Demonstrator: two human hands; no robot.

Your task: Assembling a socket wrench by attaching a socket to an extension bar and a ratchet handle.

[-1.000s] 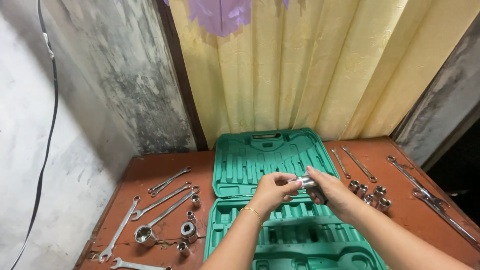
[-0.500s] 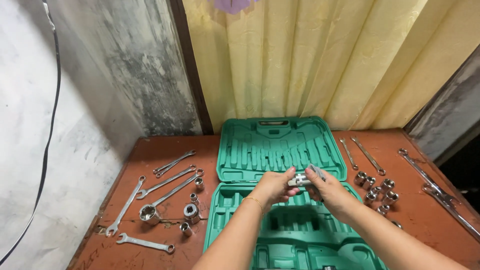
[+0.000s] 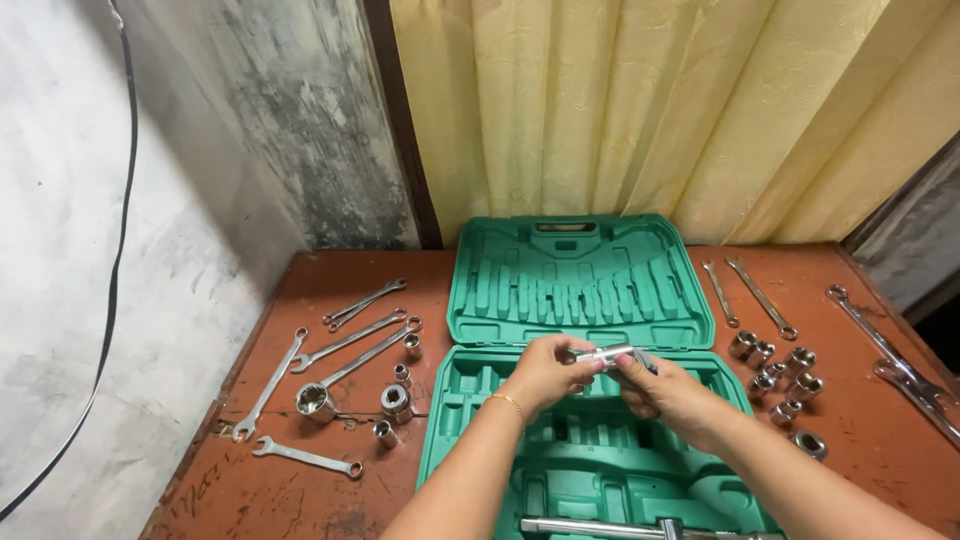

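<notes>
Both my hands meet over the open green tool case point(image 3: 470, 400) on a red-brown table point(image 3: 300, 480). My left hand point(image 3: 545, 372) pinches one end of a shiny metal socket piece point(image 3: 608, 355). My right hand point(image 3: 668, 392) grips its other end, which looks dark. The piece hangs just above the case's lower tray, near the hinge. A gold bracelet point(image 3: 508, 402) circles my left wrist. A long chrome bar point(image 3: 600, 527) lies in the tray at the bottom edge.
Left of the case lie several wrenches point(image 3: 350, 340) and sockets point(image 3: 395, 400). More sockets point(image 3: 775, 365) and two thin wrenches point(image 3: 745, 292) lie on the right, with long wrenches point(image 3: 890, 355) at the far right. A yellow curtain point(image 3: 640, 110) hangs behind; a grey wall point(image 3: 100, 250) stands left.
The view has tilted down and shifted, so the case and table sit higher in frame. My hands have come nearer with the socket piece, lower over the tray. The chrome bar has come into view.
</notes>
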